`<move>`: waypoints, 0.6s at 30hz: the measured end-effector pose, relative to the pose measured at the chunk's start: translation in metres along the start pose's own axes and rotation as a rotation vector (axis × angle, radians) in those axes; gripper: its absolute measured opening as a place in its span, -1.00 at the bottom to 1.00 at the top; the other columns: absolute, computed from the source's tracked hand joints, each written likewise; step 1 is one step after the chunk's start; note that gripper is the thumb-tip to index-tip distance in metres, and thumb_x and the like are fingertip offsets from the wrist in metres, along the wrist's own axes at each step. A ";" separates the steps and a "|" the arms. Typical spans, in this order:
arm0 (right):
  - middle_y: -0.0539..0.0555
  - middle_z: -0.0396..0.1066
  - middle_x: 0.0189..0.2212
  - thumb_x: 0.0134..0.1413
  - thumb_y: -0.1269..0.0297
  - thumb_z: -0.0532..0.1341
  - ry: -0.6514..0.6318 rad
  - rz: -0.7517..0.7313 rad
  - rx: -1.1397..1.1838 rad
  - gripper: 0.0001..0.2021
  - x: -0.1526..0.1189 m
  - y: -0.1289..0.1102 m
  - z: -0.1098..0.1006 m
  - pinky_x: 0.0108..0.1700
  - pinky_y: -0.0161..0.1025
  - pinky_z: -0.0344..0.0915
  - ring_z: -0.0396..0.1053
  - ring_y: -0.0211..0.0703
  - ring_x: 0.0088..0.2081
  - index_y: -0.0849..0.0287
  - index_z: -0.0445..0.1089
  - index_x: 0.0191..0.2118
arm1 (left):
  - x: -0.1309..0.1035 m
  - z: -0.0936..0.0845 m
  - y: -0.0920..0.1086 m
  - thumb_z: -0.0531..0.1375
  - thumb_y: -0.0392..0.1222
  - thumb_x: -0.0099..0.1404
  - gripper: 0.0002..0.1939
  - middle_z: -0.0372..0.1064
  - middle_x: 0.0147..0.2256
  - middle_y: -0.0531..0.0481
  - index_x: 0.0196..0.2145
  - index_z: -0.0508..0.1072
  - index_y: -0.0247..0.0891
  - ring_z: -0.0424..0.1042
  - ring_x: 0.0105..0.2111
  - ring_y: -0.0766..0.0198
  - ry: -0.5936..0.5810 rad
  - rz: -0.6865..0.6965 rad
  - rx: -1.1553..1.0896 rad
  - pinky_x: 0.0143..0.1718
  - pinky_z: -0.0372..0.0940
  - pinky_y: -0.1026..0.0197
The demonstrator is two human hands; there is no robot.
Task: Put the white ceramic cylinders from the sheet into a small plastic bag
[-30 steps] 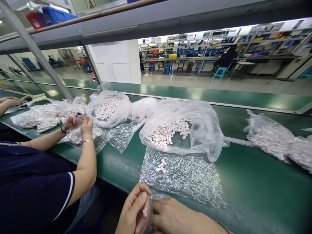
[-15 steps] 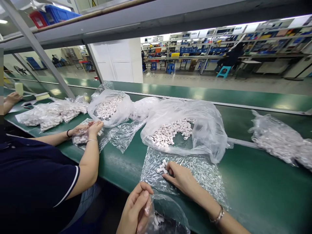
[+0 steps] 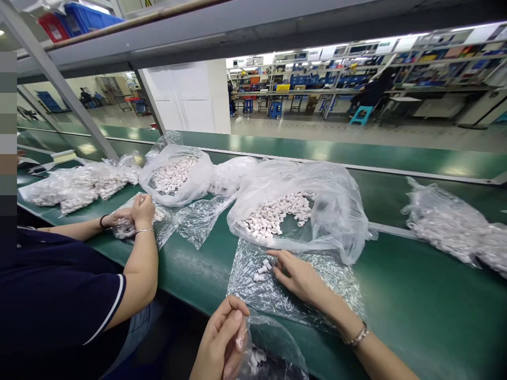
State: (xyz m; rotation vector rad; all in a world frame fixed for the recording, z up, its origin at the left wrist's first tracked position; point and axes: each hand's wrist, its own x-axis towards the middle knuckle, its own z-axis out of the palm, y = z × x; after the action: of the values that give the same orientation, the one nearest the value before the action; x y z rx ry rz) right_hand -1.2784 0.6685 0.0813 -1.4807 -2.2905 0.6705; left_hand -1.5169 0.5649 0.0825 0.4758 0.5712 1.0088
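Observation:
At the bottom centre, my left hand [image 3: 225, 335] is closed on the edge of a clear plastic bag [image 3: 277, 338] with a few white parts inside. My right hand [image 3: 295, 274] has its fingers apart and holds nothing, just right of several small white fittings [image 3: 262, 270]. Those fittings lie on a flat clear plastic sheet [image 3: 245, 287] on the green bench. Behind the sheet a large open translucent bag [image 3: 336, 211] spreads out, with a pile of white fittings [image 3: 269, 216] in its mouth.
A co-worker's hands [image 3: 137, 211] hold a small bag at the left. Filled bags [image 3: 87, 182] lie farther left, and another filled bag [image 3: 447, 221] at the right. An open bag of fittings [image 3: 174, 177] stands behind the co-worker's hands. A shelf beam [image 3: 237, 39] crosses above.
My right hand has opened its fingers and shifted slightly up and right from the small fittings. Fewer fittings show beside it. The co-worker's hands have moved closer together.

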 end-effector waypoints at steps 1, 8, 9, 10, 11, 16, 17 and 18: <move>0.04 0.33 -0.27 0.32 0.23 0.06 -0.022 -0.024 -0.081 -0.59 0.000 0.001 0.004 -0.39 -0.22 0.19 0.28 -0.17 -0.44 0.00 0.17 0.24 | 0.000 0.000 0.000 0.23 0.02 0.34 -0.75 0.22 -0.60 0.20 -0.27 0.42 -0.24 -0.14 -0.82 0.64 -0.002 0.000 -0.001 -0.81 -0.12 0.49; 0.00 0.35 -0.37 0.29 0.13 0.14 0.026 0.053 0.015 -0.77 0.004 0.005 0.007 -0.35 -0.24 0.16 0.31 -0.15 -0.40 0.09 0.35 -0.04 | 0.000 -0.001 0.000 0.23 0.03 0.34 -0.74 0.22 -0.60 0.21 -0.26 0.40 -0.24 -0.15 -0.82 0.63 -0.015 -0.012 0.005 -0.81 -0.12 0.49; -0.02 0.33 -0.40 0.28 0.08 0.15 0.035 0.096 0.139 -0.77 0.004 0.004 0.002 -0.37 -0.26 0.15 0.27 -0.17 -0.43 0.11 0.35 -0.11 | -0.001 -0.001 0.000 0.23 0.03 0.34 -0.74 0.22 -0.59 0.21 -0.26 0.40 -0.24 -0.15 -0.82 0.63 -0.017 -0.013 0.005 -0.81 -0.12 0.49; -0.03 0.31 -0.43 0.30 0.03 0.13 0.032 0.138 0.291 -0.74 0.004 0.003 -0.002 -0.41 -0.28 0.12 0.22 -0.21 -0.46 0.12 0.35 -0.16 | -0.001 -0.001 0.000 0.23 0.03 0.34 -0.74 0.22 -0.59 0.21 -0.26 0.39 -0.24 -0.15 -0.82 0.63 -0.018 -0.011 0.004 -0.81 -0.12 0.49; -0.04 0.30 -0.44 0.32 -0.03 0.08 0.017 0.172 0.452 -0.69 0.004 0.002 -0.007 -0.47 -0.30 0.08 0.16 -0.25 -0.51 0.13 0.34 -0.17 | 0.000 -0.001 0.000 0.23 0.03 0.34 -0.74 0.22 -0.59 0.21 -0.25 0.39 -0.24 -0.15 -0.82 0.63 -0.020 -0.008 0.001 -0.81 -0.12 0.49; 0.08 0.36 -0.21 0.35 -0.16 -0.10 -0.053 0.209 0.903 -0.51 0.001 -0.005 -0.022 -0.63 -0.34 -0.19 0.04 -0.33 -0.58 0.10 0.27 0.07 | 0.000 -0.001 -0.001 0.22 0.01 0.35 -0.76 0.23 -0.59 0.21 -0.26 0.40 -0.24 -0.15 -0.82 0.63 -0.029 0.004 -0.001 -0.81 -0.12 0.49; 0.08 0.36 -0.19 0.34 -0.16 -0.06 -0.060 0.196 0.862 -0.52 0.001 -0.006 -0.020 -0.61 -0.34 -0.15 0.08 -0.32 -0.55 0.09 0.28 0.07 | 0.001 -0.001 -0.001 0.22 0.01 0.35 -0.75 0.24 -0.58 0.20 -0.26 0.40 -0.24 -0.15 -0.82 0.64 -0.028 0.001 0.005 -0.81 -0.11 0.49; 0.06 0.36 -0.22 0.33 -0.14 -0.02 -0.061 0.179 0.779 -0.55 0.000 -0.008 -0.017 -0.58 -0.34 -0.06 0.14 -0.30 -0.51 0.10 0.32 0.04 | 0.001 -0.001 -0.001 0.23 0.01 0.35 -0.75 0.25 -0.58 0.20 -0.26 0.40 -0.24 -0.14 -0.82 0.64 -0.028 0.000 0.010 -0.81 -0.11 0.48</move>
State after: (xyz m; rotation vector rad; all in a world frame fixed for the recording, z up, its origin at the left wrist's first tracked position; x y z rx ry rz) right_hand -1.2758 0.6696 0.0994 -1.2677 -1.6178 1.4599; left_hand -1.5160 0.5650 0.0809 0.4977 0.5514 0.9979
